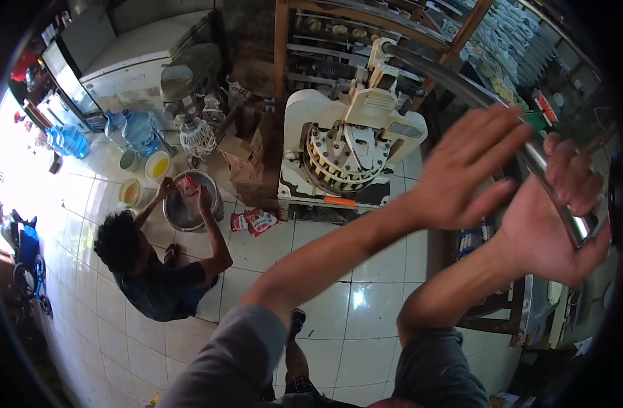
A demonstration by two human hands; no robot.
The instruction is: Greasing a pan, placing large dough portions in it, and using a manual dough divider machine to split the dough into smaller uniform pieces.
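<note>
A long metal lever point(461, 83) slants from the top of a cream-painted machine point(299, 112) down to the right. Near its lower end, my right hand point(552, 204) is wrapped round the bar. My left hand point(471, 166) has its fingers stretched out and the thumb apart. Its fingertips overlap the lever a little above my right hand; whether they press on it I cannot tell. The machine carries a round metal head point(349, 158) with a ring of pale blocks along its edge. An orange strip point(340, 201) sits on its base.
At the left, a crouching person point(155, 265) holds a red packet point(187, 185) over a metal basin point(215, 204). More red packets point(257, 222) lie on the tiles. Buckets point(160, 166), water bottles point(140, 132), a standing mixer point(189, 88) and cardboard boxes point(247, 160) stand beyond. Wooden shelving point(282, 47) rises behind the machine.
</note>
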